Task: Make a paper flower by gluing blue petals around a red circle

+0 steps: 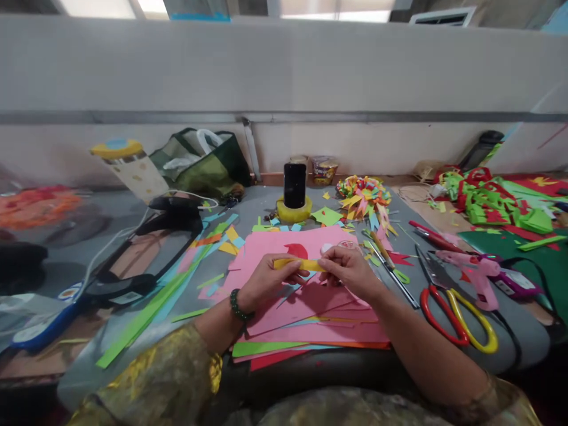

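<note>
A short yellow paper strip (pixel 310 265) is stretched between my two hands, above a stack of coloured paper. My left hand (pixel 277 275) pinches its left part, the thumb lying along it. The fingers of my right hand (pixel 348 269) close on the strip's right end. Beneath them lies the pink paper (pixel 261 248) on top of the stack, with green, red and orange sheets showing at the near edge. A red paper piece (pixel 296 249) rests just beyond the strip. Part of a round pinkish item (pixel 349 244) shows behind my right hand.
Right of the stack lie scissors (pixel 448 313) with red and yellow handles, a pink glue gun (pixel 477 272) and a metal ruler-like tool (pixel 394 278). A phone (pixel 294 184) stands in a yellow holder (pixel 293 210) behind. Long green strips (pixel 151 313) and a black frame (pixel 146 254) are at left.
</note>
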A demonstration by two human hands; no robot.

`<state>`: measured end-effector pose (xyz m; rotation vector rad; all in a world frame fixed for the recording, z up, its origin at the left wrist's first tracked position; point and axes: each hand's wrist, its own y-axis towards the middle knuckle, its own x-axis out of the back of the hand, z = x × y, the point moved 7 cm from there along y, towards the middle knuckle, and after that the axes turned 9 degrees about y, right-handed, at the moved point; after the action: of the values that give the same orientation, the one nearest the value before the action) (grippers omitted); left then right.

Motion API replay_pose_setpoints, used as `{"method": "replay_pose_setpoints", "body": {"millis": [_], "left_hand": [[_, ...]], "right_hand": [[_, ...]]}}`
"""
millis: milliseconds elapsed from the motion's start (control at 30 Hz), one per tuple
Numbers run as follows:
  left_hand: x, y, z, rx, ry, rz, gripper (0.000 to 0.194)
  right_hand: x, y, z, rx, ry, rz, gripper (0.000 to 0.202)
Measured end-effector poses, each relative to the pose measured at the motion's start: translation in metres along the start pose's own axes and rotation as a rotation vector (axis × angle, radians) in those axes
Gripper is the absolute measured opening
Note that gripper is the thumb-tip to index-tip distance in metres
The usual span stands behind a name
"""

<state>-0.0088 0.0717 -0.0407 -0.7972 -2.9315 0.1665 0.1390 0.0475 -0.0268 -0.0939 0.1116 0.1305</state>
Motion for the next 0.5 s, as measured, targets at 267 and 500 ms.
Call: {"method": "replay_pose_setpoints", "body": {"millis": [267,500], "left_hand": [[-0.007,-0.012,-0.002,0.177,-0.078,0.318,0.052],[-0.026,-0.017,0.008,0.183,0.129,0.534,0.054]], "right_hand": [[-0.002,-0.008,-0.005,-0.079,-0.013,0.036,0.049],[-0.009,-0.011,-0.006,-0.055,-0.129,0.118,0.039]]}}
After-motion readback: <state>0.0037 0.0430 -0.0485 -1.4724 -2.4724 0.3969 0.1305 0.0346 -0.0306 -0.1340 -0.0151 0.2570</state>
